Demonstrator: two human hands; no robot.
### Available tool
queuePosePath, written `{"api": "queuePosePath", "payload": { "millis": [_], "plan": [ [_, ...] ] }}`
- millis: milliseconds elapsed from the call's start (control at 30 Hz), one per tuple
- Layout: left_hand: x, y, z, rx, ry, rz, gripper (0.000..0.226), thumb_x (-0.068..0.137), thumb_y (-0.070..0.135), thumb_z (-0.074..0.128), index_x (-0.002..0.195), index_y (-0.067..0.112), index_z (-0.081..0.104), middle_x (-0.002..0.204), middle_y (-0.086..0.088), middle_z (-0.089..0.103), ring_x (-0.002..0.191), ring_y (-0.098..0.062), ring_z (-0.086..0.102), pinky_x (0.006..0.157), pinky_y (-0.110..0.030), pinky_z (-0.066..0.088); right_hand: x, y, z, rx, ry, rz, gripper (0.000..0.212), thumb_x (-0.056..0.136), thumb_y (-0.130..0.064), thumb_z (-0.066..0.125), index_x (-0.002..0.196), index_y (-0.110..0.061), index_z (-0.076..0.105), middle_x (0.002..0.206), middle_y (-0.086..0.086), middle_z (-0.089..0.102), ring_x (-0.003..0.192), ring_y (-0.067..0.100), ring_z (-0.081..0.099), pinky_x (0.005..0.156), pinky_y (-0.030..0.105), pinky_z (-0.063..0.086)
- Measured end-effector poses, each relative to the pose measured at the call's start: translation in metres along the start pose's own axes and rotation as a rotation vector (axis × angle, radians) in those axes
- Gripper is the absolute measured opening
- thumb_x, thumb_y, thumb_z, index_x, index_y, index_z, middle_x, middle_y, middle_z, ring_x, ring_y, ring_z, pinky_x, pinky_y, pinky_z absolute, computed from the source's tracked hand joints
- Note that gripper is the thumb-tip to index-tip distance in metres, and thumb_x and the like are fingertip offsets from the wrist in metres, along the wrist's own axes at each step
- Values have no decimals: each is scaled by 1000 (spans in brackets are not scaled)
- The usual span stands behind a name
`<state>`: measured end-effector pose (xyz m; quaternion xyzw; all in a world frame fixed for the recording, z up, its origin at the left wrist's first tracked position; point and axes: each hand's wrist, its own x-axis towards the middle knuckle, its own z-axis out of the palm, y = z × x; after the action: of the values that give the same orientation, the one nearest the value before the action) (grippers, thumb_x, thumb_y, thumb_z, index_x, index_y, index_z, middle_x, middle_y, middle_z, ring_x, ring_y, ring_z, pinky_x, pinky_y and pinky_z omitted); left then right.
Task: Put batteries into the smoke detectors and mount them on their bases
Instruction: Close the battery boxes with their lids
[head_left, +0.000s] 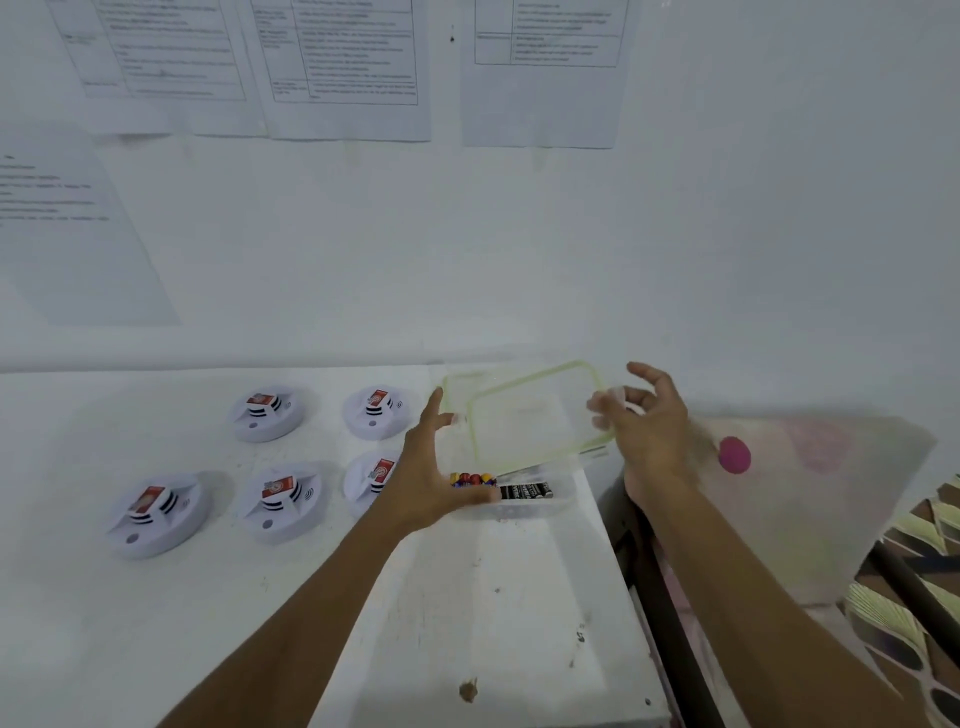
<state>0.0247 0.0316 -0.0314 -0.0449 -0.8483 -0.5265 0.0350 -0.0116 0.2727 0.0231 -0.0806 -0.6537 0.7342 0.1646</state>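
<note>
Several white round smoke detectors, such as the nearest one (156, 512), lie on the white table (493, 597), each with a red-and-white label on top. A clear plastic box (524, 501) near the table's right edge holds batteries (522, 490), some black and some coloured. Its clear lid (530, 415) with a green rim is lifted and tilted above the box. My right hand (649, 431) pinches the lid's right edge. My left hand (431, 467) lies against the box's left side, fingers straight, its thumb touching the lid's left edge.
Printed sheets (343, 67) hang on the white wall behind the table. To the right of the table stands a pale board with a pink round thing (734, 454) and patterned cloth (914, 623) below it. The table's right edge drops off beside a dark bar (670, 639).
</note>
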Motion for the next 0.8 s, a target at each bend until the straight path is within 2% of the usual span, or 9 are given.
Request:
{"api": "queuePosePath", "payload": {
  "millis": [100, 167, 233, 367, 433, 533, 600, 700, 800],
  "plan": [
    [5, 7, -15, -248, 158, -66, 89, 85, 19, 74, 154, 27, 17, 127, 0, 57, 100, -11, 58, 82, -25, 49, -6, 8, 9, 115, -63, 84, 47, 80, 3, 74, 121, -14, 57, 95, 14, 63, 73, 18, 70, 69, 29, 57],
    [8, 8, -25, -363, 220, -93, 77, 88, -4, 65, 150, 20, 28, 113, -6, 61, 79, -14, 62, 60, -23, 52, -9, 8, 13, 106, -135, 99, 41, 80, 2, 74, 117, -7, 62, 91, 11, 65, 73, 15, 68, 67, 25, 57],
    [9, 9, -33, -321, 271, -54, 69, 86, -11, 63, 144, 17, 37, 104, -3, 60, 74, -14, 60, 51, -24, 51, -7, 8, 14, -5, -209, 61, 29, 82, -1, 73, 111, -6, 68, 89, 6, 70, 74, 13, 64, 68, 20, 54],
    [10, 9, -45, -244, 341, 43, 42, 89, 1, 67, 126, 17, 57, 94, -1, 62, 83, -18, 65, 67, -34, 61, 4, 5, 6, -187, -288, -114, 13, 87, -6, 70, 89, -18, 72, 81, -9, 70, 67, 7, 54, 68, 16, 45],
    [12, 7, -44, -176, 337, 100, 28, 89, -3, 64, 112, 14, 65, 91, 0, 67, 86, -12, 67, 77, -26, 58, 7, 7, 1, -253, -321, -175, 13, 91, -4, 65, 83, -14, 68, 78, -9, 66, 58, 3, 51, 59, 12, 42],
    [8, 1, -38, -33, 251, 138, 40, 84, -19, 51, 95, 16, 67, 90, 22, 69, 90, 5, 63, 80, -8, 46, 7, 24, -11, -287, -348, -135, 23, 90, 11, 57, 84, -8, 69, 91, -5, 69, 74, 11, 65, 74, 23, 55],
    [3, -9, -35, 25, 209, 132, 51, 80, -25, 44, 89, 20, 67, 92, 29, 67, 94, 7, 62, 83, -6, 44, 4, 40, -20, -308, -376, -92, 33, 87, 18, 54, 83, -9, 72, 99, -4, 72, 88, 10, 68, 87, 28, 54],
    [-5, -19, -27, 27, 191, 97, 41, 85, -17, 45, 88, 17, 69, 94, 19, 69, 92, -2, 63, 82, -13, 46, -3, 57, -29, -306, -379, -25, 38, 86, 17, 49, 86, -11, 75, 104, -3, 73, 101, 14, 67, 93, 29, 51],
    [-9, -14, -17, 21, 247, 116, 18, 88, -1, 61, 90, 17, 67, 92, 13, 69, 88, -5, 62, 77, -13, 48, -11, 58, -26, -328, -333, -5, 25, 90, 1, 58, 94, -19, 73, 100, -8, 73, 88, 11, 68, 77, 18, 52]
  ]
}}
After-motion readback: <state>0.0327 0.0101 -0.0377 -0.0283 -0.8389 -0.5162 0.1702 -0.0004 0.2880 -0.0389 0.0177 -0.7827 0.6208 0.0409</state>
